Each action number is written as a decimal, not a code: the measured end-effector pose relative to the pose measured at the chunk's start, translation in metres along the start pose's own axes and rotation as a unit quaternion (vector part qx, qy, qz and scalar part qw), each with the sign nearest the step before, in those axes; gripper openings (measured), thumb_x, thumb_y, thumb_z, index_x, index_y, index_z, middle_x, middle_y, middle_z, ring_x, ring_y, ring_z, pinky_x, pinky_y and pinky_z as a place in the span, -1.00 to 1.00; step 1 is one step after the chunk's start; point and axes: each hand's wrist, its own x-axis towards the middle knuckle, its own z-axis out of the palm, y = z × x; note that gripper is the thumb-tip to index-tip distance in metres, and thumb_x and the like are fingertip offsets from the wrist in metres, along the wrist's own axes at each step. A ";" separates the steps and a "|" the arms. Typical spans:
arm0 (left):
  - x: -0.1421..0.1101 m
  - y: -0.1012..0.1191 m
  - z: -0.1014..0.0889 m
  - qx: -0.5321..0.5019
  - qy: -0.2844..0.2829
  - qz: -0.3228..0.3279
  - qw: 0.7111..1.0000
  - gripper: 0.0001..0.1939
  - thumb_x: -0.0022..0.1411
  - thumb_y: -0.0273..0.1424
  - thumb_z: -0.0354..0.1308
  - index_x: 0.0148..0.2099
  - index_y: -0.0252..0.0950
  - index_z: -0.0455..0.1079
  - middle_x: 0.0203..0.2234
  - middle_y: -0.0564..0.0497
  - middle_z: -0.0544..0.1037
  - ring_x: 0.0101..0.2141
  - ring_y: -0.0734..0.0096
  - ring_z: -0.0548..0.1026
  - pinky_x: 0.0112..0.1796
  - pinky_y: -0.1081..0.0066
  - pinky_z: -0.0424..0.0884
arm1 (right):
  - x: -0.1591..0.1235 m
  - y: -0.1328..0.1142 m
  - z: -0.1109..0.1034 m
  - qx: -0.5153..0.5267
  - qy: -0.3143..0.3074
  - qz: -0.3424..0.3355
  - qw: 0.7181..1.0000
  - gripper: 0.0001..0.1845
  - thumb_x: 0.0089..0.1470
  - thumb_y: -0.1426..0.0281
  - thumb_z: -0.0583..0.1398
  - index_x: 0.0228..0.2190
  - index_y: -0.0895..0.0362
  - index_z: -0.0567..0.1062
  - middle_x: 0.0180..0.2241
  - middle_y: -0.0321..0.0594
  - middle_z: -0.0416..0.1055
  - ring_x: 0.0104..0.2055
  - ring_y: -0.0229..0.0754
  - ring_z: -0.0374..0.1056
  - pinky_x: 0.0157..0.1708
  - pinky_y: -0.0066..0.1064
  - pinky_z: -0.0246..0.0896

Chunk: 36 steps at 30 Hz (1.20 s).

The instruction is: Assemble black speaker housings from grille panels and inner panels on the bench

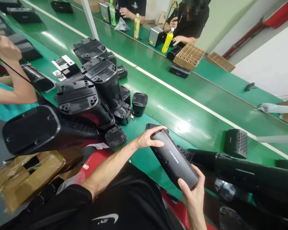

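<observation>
Between my two hands is a black plastic housing (174, 156) with white lettering along its face. My left hand (153, 137) grips its upper left end, thumb on the face. At the lower right end my right hand (193, 188) holds it, thumb on the near edge and fingers round the far side. The housing is tilted above the green bench. Behind it, part of a black piece with a lattice (186, 153) shows; whether it touches the housing I cannot tell. A small black cap (139, 103) stands on the bench beyond my left hand.
Stacked black housings (76, 95) crowd the left; more long housings (249, 174) lie at right. A perforated black part (235, 143) sits on the green belt (168, 105). A torn cardboard box (36, 172) is at lower left. Co-workers sit across, and another person's arm (19, 76) is at left.
</observation>
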 end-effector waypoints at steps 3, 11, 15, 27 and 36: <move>0.002 -0.007 0.016 -0.038 0.050 -0.043 0.997 -0.14 0.02 -0.07 0.47 0.33 -0.20 0.38 0.23 -0.15 0.46 0.22 -0.13 0.38 0.24 0.04 0.30 | 0.009 -0.008 0.008 0.023 0.010 0.019 0.999 0.01 -0.17 -0.06 0.43 0.22 0.08 0.30 0.12 -0.02 0.33 0.02 0.10 0.35 0.02 -0.06 0.28; -0.005 -0.023 0.087 -0.415 0.150 -0.161 0.883 0.09 0.15 -0.11 0.41 0.54 -0.06 -0.12 0.40 -0.17 0.26 0.22 0.08 0.45 0.21 0.13 0.38 | -0.012 -0.066 0.031 -0.114 -0.019 -0.204 0.972 -0.25 0.08 0.16 0.39 0.25 -0.01 0.36 0.29 0.10 0.21 0.30 0.28 0.19 0.14 0.20 0.26; -0.015 -0.017 0.065 -0.517 -0.086 -0.278 0.805 -0.06 0.18 0.15 0.18 0.42 -0.36 0.20 0.22 -0.37 0.46 -0.03 -0.18 0.60 -0.10 -0.02 0.55 | 0.023 -0.053 -0.007 -0.008 -0.021 -0.166 0.986 -0.09 0.07 0.22 0.41 0.35 -0.10 0.19 0.33 0.01 0.21 0.30 0.19 0.27 0.26 0.24 0.13; -0.052 -0.021 0.040 -0.292 0.130 -0.173 0.932 0.01 0.04 0.26 0.28 0.40 -0.14 0.22 0.29 -0.20 0.41 0.16 -0.12 0.45 0.09 0.05 0.44 | 0.036 0.005 -0.005 0.206 -0.059 0.083 0.973 0.18 -0.29 0.06 0.52 0.34 -0.08 0.25 0.05 -0.06 0.41 0.05 0.17 0.39 0.20 0.22 0.15; -0.057 -0.011 0.027 -0.058 0.020 -0.090 0.994 0.07 0.00 -0.10 0.48 0.47 -0.16 0.08 0.18 -0.18 0.42 0.09 -0.02 0.47 0.10 0.13 0.43 | 0.017 0.001 -0.008 0.170 -0.060 0.071 0.981 0.17 -0.21 0.11 0.51 0.37 -0.10 0.20 0.42 -0.03 0.09 0.38 0.22 0.12 0.33 0.12 0.01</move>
